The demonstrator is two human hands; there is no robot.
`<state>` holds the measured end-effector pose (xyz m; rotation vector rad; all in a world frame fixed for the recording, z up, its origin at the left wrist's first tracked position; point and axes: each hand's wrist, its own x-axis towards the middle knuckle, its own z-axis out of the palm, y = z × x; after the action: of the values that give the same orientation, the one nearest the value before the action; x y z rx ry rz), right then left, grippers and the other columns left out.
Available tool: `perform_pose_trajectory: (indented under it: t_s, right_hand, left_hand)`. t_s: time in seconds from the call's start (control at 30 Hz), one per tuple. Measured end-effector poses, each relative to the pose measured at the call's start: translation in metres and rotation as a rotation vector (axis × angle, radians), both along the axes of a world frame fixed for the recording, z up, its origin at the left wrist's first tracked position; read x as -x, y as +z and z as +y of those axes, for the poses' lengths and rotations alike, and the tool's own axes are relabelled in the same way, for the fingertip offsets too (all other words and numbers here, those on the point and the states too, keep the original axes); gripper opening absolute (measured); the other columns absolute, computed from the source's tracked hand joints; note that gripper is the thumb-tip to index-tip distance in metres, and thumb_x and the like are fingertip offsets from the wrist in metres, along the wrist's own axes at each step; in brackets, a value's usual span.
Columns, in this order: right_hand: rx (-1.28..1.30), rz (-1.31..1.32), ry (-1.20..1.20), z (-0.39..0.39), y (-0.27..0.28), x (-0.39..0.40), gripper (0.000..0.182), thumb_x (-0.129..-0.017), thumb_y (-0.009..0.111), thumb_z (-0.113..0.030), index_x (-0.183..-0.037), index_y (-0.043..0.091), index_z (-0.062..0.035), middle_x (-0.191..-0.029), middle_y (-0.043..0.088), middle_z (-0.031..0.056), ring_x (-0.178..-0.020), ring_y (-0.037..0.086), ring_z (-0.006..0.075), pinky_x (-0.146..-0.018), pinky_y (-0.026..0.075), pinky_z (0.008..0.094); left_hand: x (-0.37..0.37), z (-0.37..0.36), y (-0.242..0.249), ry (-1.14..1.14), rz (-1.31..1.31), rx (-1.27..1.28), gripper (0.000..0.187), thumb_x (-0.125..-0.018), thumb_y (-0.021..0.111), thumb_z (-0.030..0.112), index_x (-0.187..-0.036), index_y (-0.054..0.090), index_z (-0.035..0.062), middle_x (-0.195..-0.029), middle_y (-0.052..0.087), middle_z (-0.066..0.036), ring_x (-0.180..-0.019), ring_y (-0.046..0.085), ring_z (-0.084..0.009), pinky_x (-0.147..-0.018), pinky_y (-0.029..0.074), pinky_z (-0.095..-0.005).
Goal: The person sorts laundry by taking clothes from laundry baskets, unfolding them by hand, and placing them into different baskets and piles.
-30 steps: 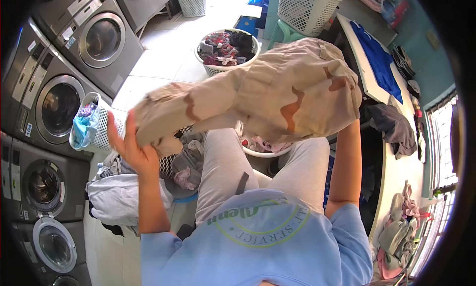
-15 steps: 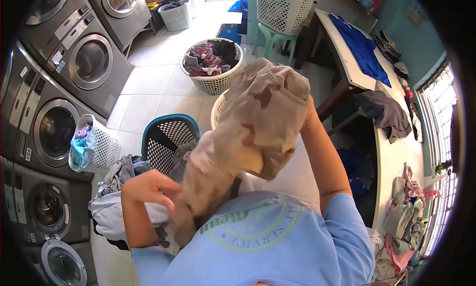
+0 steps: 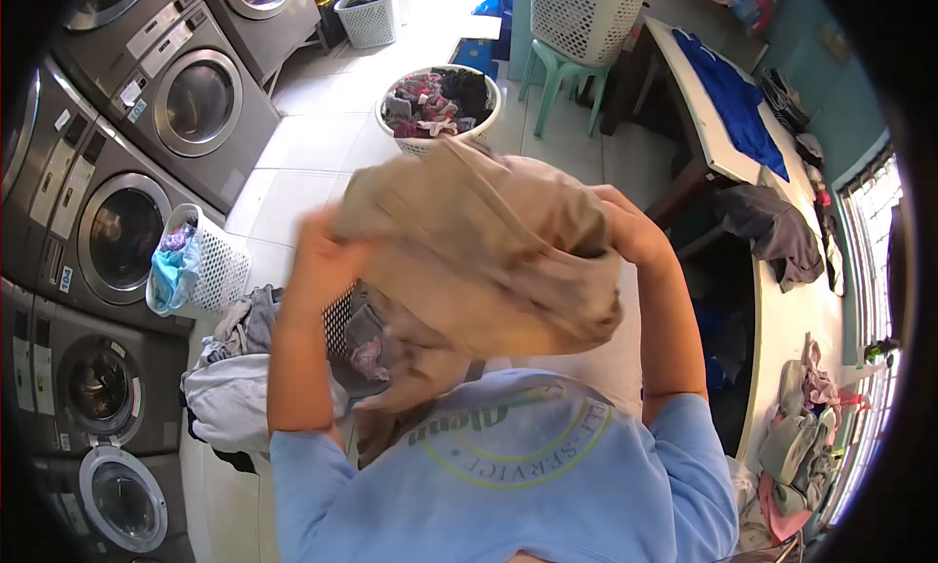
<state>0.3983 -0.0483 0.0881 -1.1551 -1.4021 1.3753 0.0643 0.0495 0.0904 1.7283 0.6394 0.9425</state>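
Observation:
A tan-and-brown camouflage garment (image 3: 479, 260) is stretched between my hands in front of my chest, blurred by motion. My left hand (image 3: 327, 255) grips its left edge, smeared a little by movement. On the other side my right hand (image 3: 630, 226) is closed on the bunched right edge, some fingers hidden behind cloth. The lower part of the garment hangs toward my blue shirt (image 3: 508, 446). Below my left forearm lie a heap of grey clothes (image 3: 239, 387) and a dark basket (image 3: 339, 324) with clothes in it, partly covered by the garment.
Front-loading machines (image 3: 127, 236) line the left side. A white basket (image 3: 223, 270) with a light-blue cloth stands by them. Ahead is a full laundry basket (image 3: 440, 104). A green stool (image 3: 557, 80) carries another basket (image 3: 586, 16). A long table (image 3: 796, 319) with clothes runs along the right.
My left hand has risen from beside the garment's lower end to its left edge. The garment has swung from hanging upright on my right hand to spread sideways between both hands.

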Motion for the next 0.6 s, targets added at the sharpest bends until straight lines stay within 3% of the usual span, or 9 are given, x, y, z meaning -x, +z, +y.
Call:
perform_pose_trajectory:
  t_s: [0.1, 0.17, 0.2, 0.23, 0.3, 0.37, 0.43, 0.5, 0.6]
  right_hand:
    - [-0.339, -0.279, -0.041, 0.008, 0.003, 0.017, 0.033, -0.089, 0.046, -0.017, -0.107, 0.059, 0.0074, -0.100, 0.064, 0.0096, -0.092, 0.055, 0.0136, -0.083, 0.045, 0.0279]
    - [-0.436, -0.335, -0.057, 0.014, -0.001, 0.020, 0.033, -0.090, 0.042, -0.015, -0.107, 0.058, 0.0083, -0.098, 0.064, 0.0091, -0.090, 0.055, 0.0136, -0.083, 0.045, 0.0283]
    - [-0.373, -0.362, -0.185, 0.017, -0.003, 0.019, 0.033, -0.091, 0.040, -0.016, -0.107, 0.058, 0.0079, -0.097, 0.064, 0.0088, -0.090, 0.055, 0.0134, -0.083, 0.044, 0.0279]
    - [-0.308, -0.388, -0.314, 0.019, -0.005, 0.018, 0.034, -0.092, 0.039, -0.016, -0.108, 0.058, 0.0075, -0.097, 0.064, 0.0084, -0.091, 0.054, 0.0132, -0.084, 0.044, 0.0276]
    - [-0.319, -0.244, -0.331, 0.022, -0.015, 0.019, 0.033, -0.092, 0.039, -0.017, -0.106, 0.058, 0.0064, -0.097, 0.063, 0.0077, -0.094, 0.053, 0.0124, -0.085, 0.042, 0.0260]
    - [-0.405, -0.211, -0.417, 0.024, -0.024, 0.019, 0.028, -0.091, 0.042, -0.017, -0.096, 0.059, 0.0049, -0.081, 0.060, 0.0066, -0.078, 0.051, 0.0107, -0.074, 0.045, 0.0274]
    - [-0.400, -0.213, -0.400, 0.034, -0.023, 0.022, 0.027, -0.092, 0.044, -0.018, -0.095, 0.060, 0.0045, -0.081, 0.060, 0.0091, -0.079, 0.055, 0.0152, -0.078, 0.044, 0.0294]
    - [-0.742, -0.438, -0.417, 0.047, -0.024, 0.025, 0.025, -0.092, 0.048, -0.018, -0.094, 0.061, 0.0038, -0.085, 0.059, 0.0126, -0.082, 0.058, 0.0226, -0.081, 0.044, 0.0311]
    - [-0.624, -0.517, -0.406, 0.061, -0.028, 0.016, 0.026, -0.091, 0.055, -0.023, -0.093, 0.062, 0.0024, -0.093, 0.058, 0.0141, -0.079, 0.058, 0.0272, -0.077, 0.045, 0.0333]
  left_hand:
    - [-0.006, -0.008, 0.042, 0.414, -0.202, -0.251, 0.023, -0.082, 0.050, -0.006, -0.100, 0.065, -0.0053, -0.088, 0.068, -0.007, -0.079, 0.063, -0.0125, -0.073, 0.050, -0.0242]
    - [-0.004, -0.011, 0.037, 0.380, 0.011, -0.562, 0.021, -0.078, 0.052, -0.006, -0.096, 0.063, -0.0063, -0.089, 0.067, -0.006, -0.080, 0.061, -0.0116, -0.072, 0.050, -0.0261]
    - [-0.011, -0.014, 0.030, 0.322, -0.099, -0.621, 0.027, -0.068, 0.055, -0.008, -0.093, 0.062, -0.0029, -0.089, 0.066, -0.007, -0.080, 0.063, -0.0165, -0.071, 0.049, -0.0281]
    - [0.003, -0.012, 0.057, 0.045, 0.399, -0.802, 0.035, -0.061, 0.056, -0.008, -0.094, 0.062, 0.0015, -0.091, 0.063, -0.010, -0.081, 0.063, -0.0260, -0.070, 0.049, -0.0302]
    - [0.007, -0.018, 0.077, 0.302, 0.499, -0.992, 0.038, -0.057, 0.059, -0.005, -0.095, 0.062, 0.0037, -0.086, 0.059, -0.012, -0.078, 0.059, -0.0335, -0.068, 0.049, -0.0297]
    - [0.022, -0.004, 0.090, 0.492, 0.289, -0.941, 0.012, -0.078, 0.065, 0.008, -0.088, 0.065, 0.0005, -0.079, 0.062, -0.008, -0.073, 0.061, -0.0191, -0.065, 0.048, -0.0285]
    - [0.023, 0.002, 0.088, 0.782, 0.124, -0.541, 0.024, -0.088, 0.064, 0.025, -0.089, 0.067, 0.0006, -0.075, 0.062, -0.005, -0.073, 0.057, -0.0108, -0.066, 0.047, -0.0276]
    - [0.031, 0.027, 0.080, 0.692, 0.290, -0.472, 0.030, -0.089, 0.063, 0.029, -0.091, 0.067, 0.0003, -0.075, 0.063, -0.004, -0.073, 0.056, -0.0099, -0.067, 0.047, -0.0269]
    - [0.048, 0.052, 0.086, 0.632, 0.381, -0.305, 0.037, -0.088, 0.064, 0.036, -0.095, 0.068, -0.0004, -0.079, 0.065, -0.004, -0.074, 0.057, -0.0101, -0.070, 0.046, -0.0265]
